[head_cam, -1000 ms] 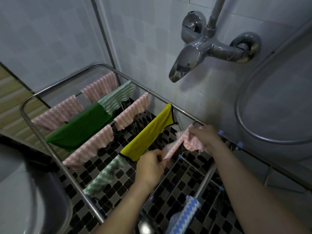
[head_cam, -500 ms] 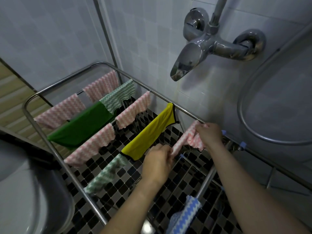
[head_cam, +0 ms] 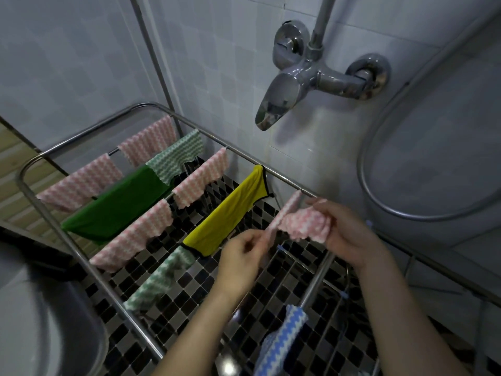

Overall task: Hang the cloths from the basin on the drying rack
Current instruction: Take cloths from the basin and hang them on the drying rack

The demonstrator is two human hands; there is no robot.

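left grip (head_cam: 241, 259), blurred, on pink cloth (head_cam: 301, 224)

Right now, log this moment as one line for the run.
step: hanging pink cloth on rack | left hand: pinches near edge | right hand: grips far end | neighbour: yellow cloth hung

We held a pink-and-white wavy cloth (head_cam: 303, 226) stretched above the drying rack (head_cam: 241, 155), just beside the hanging yellow cloth (head_cam: 230, 213). Our left hand (head_cam: 241, 259) pinched its near end and our right hand (head_cam: 349, 234) gripped its bunched far end. A green cloth (head_cam: 119, 202) draped the farther bars.
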